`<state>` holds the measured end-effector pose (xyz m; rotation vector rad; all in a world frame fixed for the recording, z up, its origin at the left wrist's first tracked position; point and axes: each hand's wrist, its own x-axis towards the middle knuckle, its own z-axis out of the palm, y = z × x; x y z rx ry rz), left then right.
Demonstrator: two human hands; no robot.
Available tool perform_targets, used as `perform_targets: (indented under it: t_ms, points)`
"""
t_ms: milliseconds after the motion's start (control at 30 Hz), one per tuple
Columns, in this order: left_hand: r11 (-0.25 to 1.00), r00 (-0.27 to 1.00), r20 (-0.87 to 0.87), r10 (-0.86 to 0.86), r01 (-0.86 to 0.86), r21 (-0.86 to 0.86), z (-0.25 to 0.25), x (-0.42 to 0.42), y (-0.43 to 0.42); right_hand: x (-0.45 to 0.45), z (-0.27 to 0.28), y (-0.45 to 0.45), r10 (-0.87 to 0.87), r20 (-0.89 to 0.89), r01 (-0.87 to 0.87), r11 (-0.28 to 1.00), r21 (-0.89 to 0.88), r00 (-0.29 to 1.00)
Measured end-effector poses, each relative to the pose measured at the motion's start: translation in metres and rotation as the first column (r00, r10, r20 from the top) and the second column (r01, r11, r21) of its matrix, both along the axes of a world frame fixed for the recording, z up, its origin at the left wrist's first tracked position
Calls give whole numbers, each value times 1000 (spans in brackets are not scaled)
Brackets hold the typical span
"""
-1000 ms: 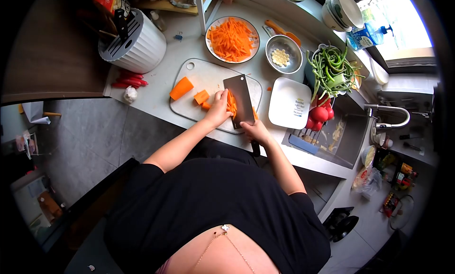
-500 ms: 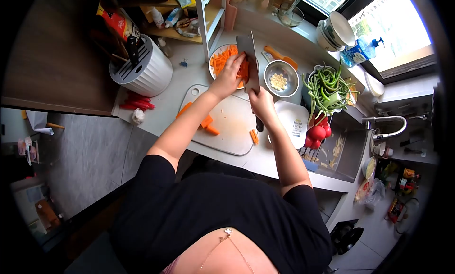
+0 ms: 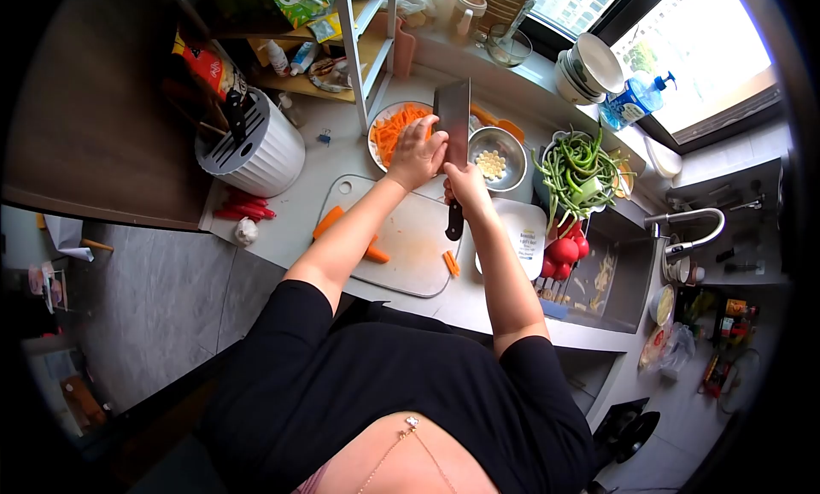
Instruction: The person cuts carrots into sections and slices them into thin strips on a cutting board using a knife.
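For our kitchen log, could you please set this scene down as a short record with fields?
left hand: fingers against the cleaver blade, beside the plate
right hand: gripping the cleaver by its dark handle
plate: holds carrot shreds
cutting board: carrot chunks at one side, a few carrot sticks near the other
metal bowl: pale, small pieces inside
left end of counter: red chilies, garlic bulb
beside sink: red, round produce
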<state>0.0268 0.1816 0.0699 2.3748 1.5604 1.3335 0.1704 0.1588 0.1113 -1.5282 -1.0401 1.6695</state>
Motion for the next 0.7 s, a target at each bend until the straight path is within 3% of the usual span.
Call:
perform_targets:
  t_ms: [100, 133, 233, 267, 333, 367, 400, 433, 467, 567, 700]
  points:
    - [948, 934, -199, 296, -313, -58, -47, -11, 15, 4, 16, 0, -17, 77, 10, 996, 86, 997]
    - [924, 923, -182, 338, -362, -122, -46, -17, 12, 8, 24, -4, -19, 93, 8, 994, 109, 995]
    - [961, 964, -51, 261, -265, -83, -28, -20, -2, 31, 45, -20, -36, 162, 1, 977, 211, 986]
    - [931, 998, -34, 54, -62, -359, 4, -14, -16, 41, 50, -28, -65, 188, 22, 975, 223, 980]
    - [874, 943, 79, -324, 330, -355, -13, 12, -56, 62, 58, -46, -93, 179, 48, 969, 241, 979]
    - [728, 832, -57, -552, 447, -519, -8, 26, -78, 71, 61, -54, -116, 164, 76, 969, 234, 980]
    - [717, 755, -132, -643, 532, -450, -24, 41, -102, 78, 64, -64, -132, 142, 100, 972, 212, 981]
    - [795, 778, -184, -600, 557, -239, -45, 52, -128, 84, 67, -74, -151, 122, 126, 974, 190, 981]
    - [758, 715, -258, -650, 583, -294, -53, 59, -141, 90, 66, -83, -173, 57, 162, 974, 158, 983]
    - [758, 632, -420, -652, 524, -388, -71, 75, -157, 105, 65, -106, -224, 76, 215, 971, 107, 972]
    - [815, 719, -384, -580, 496, -301, -73, 80, -160, 116, 65, -130, -261, 76, 256, 964, 72, 962]
